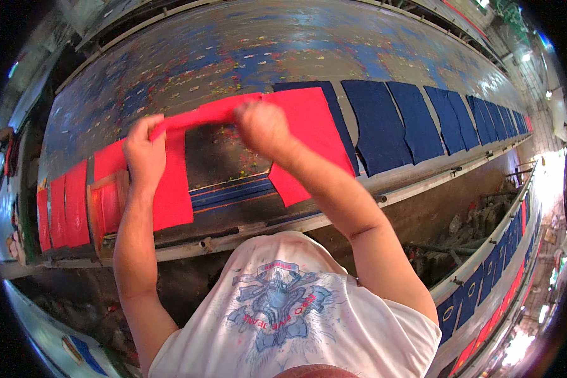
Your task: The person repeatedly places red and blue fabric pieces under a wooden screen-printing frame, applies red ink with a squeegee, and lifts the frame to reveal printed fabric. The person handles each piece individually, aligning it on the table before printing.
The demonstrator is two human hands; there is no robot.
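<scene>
A red fabric piece (201,114) is stretched between my two hands over the long table, its edge lifted into a narrow band. My left hand (146,151) is closed on its left end. My right hand (263,128), slightly smeared by motion, grips the right end. Beneath my left forearm lies another red fabric panel (172,183), flat on the table. To the right of my right hand a further red panel (312,126) partly covers a navy fabric panel (343,135). Bare dark table surface (217,154) shows between the red panels.
A small wooden frame (101,208) stands left of my left forearm, by more red panels (75,205). Several navy panels (375,126) run along the table to the right. A rail (409,189) borders the near edge. Another table with navy pieces (466,299) stands at lower right.
</scene>
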